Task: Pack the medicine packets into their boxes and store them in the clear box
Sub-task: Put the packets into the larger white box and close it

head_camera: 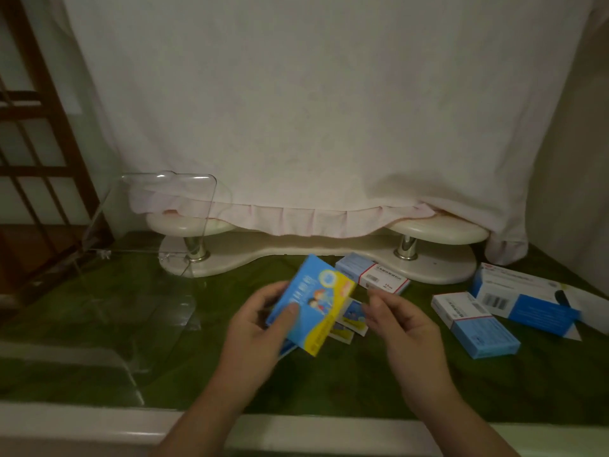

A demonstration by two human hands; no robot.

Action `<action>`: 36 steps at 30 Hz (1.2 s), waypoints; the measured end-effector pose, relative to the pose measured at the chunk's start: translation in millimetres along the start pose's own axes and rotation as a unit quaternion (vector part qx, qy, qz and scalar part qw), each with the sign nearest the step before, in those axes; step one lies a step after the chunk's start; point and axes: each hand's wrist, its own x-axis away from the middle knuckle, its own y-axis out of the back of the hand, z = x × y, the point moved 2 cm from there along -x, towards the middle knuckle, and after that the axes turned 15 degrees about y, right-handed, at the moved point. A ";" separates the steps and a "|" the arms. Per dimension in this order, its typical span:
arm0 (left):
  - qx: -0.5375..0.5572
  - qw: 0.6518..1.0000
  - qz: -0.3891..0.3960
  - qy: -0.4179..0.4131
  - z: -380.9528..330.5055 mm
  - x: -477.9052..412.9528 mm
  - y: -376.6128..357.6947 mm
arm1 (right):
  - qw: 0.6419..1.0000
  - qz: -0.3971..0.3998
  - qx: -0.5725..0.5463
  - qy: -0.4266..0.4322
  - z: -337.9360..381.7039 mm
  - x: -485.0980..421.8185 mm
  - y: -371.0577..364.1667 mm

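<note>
My left hand (260, 328) holds a blue and yellow medicine box (313, 305) tilted above the green table. Small medicine packets (351, 316) stick out from the box's right end. Beside them hovers my right hand (395, 319), fingers curled near the packets; whether it touches them is unclear. The clear box (155, 245) stands open at the left, with its lid raised. A white and blue box (374, 273) lies behind my hands. Two more blue and white boxes (474, 324) (524, 300) lie on the right.
A cream two-tier stand (316, 249) with metal posts runs along the back, under a draped pink cloth (296, 127). A dark wooden lattice frame (36, 143) stands at the left. The table's pale front edge (99, 423) runs below my arms.
</note>
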 end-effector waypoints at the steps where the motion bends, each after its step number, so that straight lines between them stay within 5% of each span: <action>1: 0.004 1.000 -0.024 0.015 -2.4 -8.1 7.3 | 1.000 -0.011 0.020 0.001 -4.0 -0.5 6.3; 13: -0.165 0.972 -0.150 0.076 -9.8 -101.1 60.2 | 0.969 -0.125 0.210 0.048 17.6 -35.0 100.6; 20: -0.350 0.913 -0.209 0.017 -1.4 -98.1 36.4 | 0.934 -0.132 0.319 0.092 37.3 -65.6 166.8; 26: -0.405 0.894 -0.112 -0.154 -25.0 -67.0 -53.0 | 0.886 -0.080 0.446 0.093 46.6 -100.0 221.7; 36: -0.444 0.855 0.170 -0.207 -42.0 -37.9 -251.8 | 0.850 0.119 0.513 -0.024 31.7 -134.8 254.9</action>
